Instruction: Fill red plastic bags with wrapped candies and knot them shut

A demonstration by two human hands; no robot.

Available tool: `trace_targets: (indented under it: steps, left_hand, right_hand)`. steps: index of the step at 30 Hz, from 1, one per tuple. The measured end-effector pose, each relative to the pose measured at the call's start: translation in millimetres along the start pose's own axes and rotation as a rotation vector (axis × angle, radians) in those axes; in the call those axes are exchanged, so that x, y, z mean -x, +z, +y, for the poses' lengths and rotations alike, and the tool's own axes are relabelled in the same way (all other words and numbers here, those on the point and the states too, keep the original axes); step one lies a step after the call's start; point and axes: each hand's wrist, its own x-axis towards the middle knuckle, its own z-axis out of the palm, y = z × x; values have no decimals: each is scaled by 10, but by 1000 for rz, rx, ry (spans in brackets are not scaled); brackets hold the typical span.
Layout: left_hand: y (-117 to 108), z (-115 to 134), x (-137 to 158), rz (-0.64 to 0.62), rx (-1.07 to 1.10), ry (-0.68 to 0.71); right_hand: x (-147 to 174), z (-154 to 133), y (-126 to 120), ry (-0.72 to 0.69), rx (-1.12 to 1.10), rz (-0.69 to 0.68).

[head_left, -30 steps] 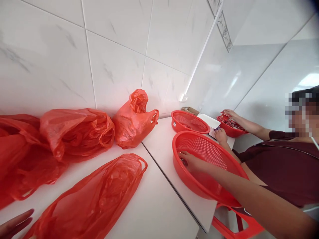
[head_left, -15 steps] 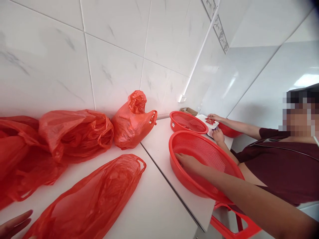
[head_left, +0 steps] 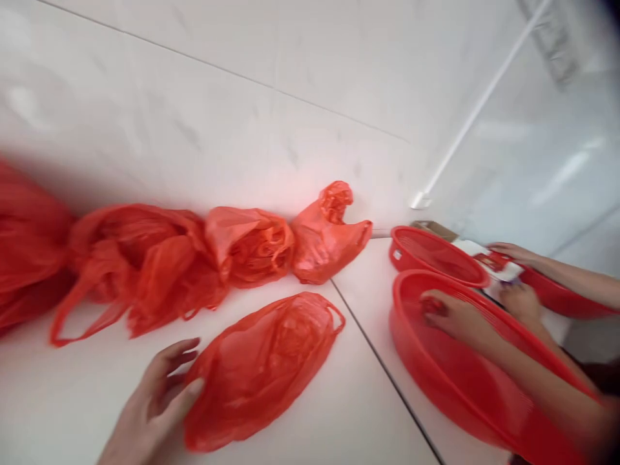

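My left hand (head_left: 157, 394) is at the near edge of a red plastic bag (head_left: 261, 368) that lies loosely opened on the white table. Its fingers are bent and apart, holding nothing, with the thumb overlapping the bag's edge. My right hand (head_left: 443, 313) is inside a large red plastic basket (head_left: 402, 329), closed around a small red item (head_left: 433, 305), blurred and partly covered by the fingers. More of the basket's inside shows below my forearm.
Filled-looking red bags (head_left: 329, 242) line the wall. A second red basket (head_left: 394, 248) and a cardboard box (head_left: 438, 229) stand behind. At the right, a co-worker's hands (head_left: 520, 300) handle red-and-white items beside another red basket (head_left: 557, 294). A seam (head_left: 382, 361) divides the tables.
The view has swung left. My left hand has come further into view, beside the open bag. My right hand has risen from the basket's bottom with a small red item in it.
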Motion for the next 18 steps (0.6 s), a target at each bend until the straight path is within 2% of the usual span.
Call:
trace_targets:
  steps: [1,2,4,6,7,8,10,12,15,18]
  left_hand:
    - [-9,17,30,-26,39,-21]
    - [-11,41,57,-53,60,-30]
    - [3,95,103,-69,40,9]
    - [25,142,141,-67,-19,72]
    - [34,159,156,-58,-42,97]
    - [41,172,169,-47,-54,110]
    - [47,190,182,-38,-57,98]
    - [45,203,183,-34,-45,63]
    - [36,210,171,-37,-2,0]
    - [31,190,156,-31,29,-34]
  right_hand:
    - [-56,-37,-77,23,-24,-27]
    - [-110,-109,-139,57,-7,28]
    - [-174,-381,-202,10,44,111]
    - [-161,-802,-169,-185,24,194]
    - [-133,-1046,-114,-301,-21,182]
    - [-101,-1293,-34,-384,-53,120]
    - [-45,-1747,195,-532,-88,-96]
    - [-16,-2084,485,-647,-101,-224]
    - [-14,-2334,852,-752,-127,-418]
    - [-25,-2328,888,-751,-173,-514]
